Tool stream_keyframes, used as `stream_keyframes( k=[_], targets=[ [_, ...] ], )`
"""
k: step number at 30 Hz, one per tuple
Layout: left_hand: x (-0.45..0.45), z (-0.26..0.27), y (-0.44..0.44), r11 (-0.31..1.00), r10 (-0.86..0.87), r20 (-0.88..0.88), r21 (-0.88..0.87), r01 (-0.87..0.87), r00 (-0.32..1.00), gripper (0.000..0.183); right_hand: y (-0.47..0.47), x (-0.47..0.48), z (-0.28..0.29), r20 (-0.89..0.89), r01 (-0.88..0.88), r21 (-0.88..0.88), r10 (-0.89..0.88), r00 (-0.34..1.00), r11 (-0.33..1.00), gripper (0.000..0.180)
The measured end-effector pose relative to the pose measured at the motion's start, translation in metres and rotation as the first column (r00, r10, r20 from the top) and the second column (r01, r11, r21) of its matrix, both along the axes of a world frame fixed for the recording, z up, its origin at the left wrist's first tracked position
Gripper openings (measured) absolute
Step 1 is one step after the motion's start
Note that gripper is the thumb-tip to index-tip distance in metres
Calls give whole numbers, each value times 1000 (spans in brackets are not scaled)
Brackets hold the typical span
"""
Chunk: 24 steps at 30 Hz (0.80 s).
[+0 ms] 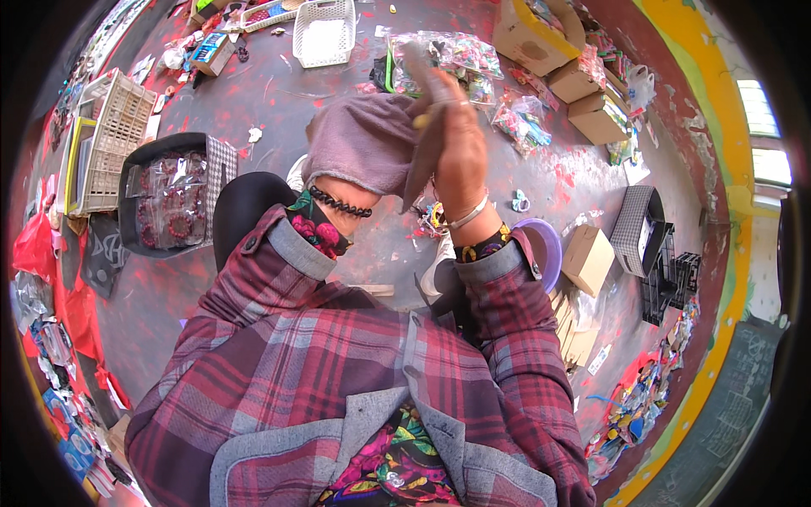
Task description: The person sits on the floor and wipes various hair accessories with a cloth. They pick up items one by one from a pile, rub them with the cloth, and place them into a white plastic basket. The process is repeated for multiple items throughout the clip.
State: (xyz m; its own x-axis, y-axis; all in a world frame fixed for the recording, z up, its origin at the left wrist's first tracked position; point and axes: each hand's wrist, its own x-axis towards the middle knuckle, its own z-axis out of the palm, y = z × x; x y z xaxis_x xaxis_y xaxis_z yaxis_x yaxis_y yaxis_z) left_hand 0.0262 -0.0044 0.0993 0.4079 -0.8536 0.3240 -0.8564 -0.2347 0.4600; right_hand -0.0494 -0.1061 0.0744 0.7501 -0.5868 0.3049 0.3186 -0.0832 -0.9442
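A mauve fleece-like cloth point(361, 139) hangs over my left hand, which it hides down to the wrist. A black coiled band point(340, 203) circles that wrist below the cloth's hem. My right hand point(461, 149) is raised edge-on beside the cloth, its fingers blurred. A flat brownish piece point(423, 155) lies along its palm; whether it is gripped or only touched, I cannot tell. On my right wrist sits a pale bangle point(469, 214).
To the left, a checked fabric bin point(222, 184) holds bagged beads beside a white plastic crate point(120, 127). A white basket point(324, 32) and bagged goods point(456, 54) lie ahead. On the right are a purple tub point(548, 244), a cardboard box point(588, 260) and black crates point(662, 279).
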Motion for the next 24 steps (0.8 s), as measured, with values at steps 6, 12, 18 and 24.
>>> stream_keyframes(
  k=[6,12,18,24],
  targets=[
    [-8,-54,9,755,-569,-792,-610,-239,223,49,26,10,-10,-178,-68,-782,-118,977,619,52],
    [-12,-41,9,678,-702,-618,-425,-600,-355,48,39,4,-11,-210,-95,-731,-91,973,676,44],
    [-13,-58,9,926,-253,-624,-378,-2,740,49,14,8,-17,-144,69,-741,-259,955,668,39],
    [-24,-55,6,708,-702,-497,-405,-579,-510,46,31,4,-18,-149,53,-753,-248,957,655,38]
  ],
)
